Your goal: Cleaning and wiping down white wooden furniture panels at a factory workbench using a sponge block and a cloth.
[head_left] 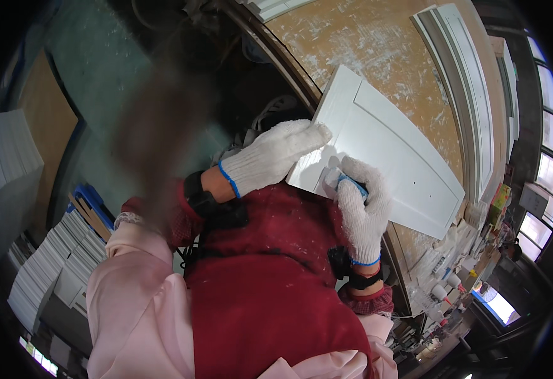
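Note:
A white cabinet-door-like panel (390,148) with a recessed centre lies slanted across the bench edge, its near left end reaching toward my body. My left hand (273,155), in a white knit glove with a blue cuff, grips that end, with part of the hand lying over the panel's edge. My right hand (365,205), gloved the same way, is closed round a small blue-handled scraper (357,187). The scraper's pale grey front part is at the panel's near edge. The fingers hide much of the tool. A small dark spot shows on the panel's face.
The brown workbench (346,38) is smeared with white. Long white panels (463,95) lie along its far right side. Bottles and clutter (447,284) crowd the lower right. Stacked white boards (49,271) stand at the left. A dark blurred shape (163,126) blocks part of the upper left.

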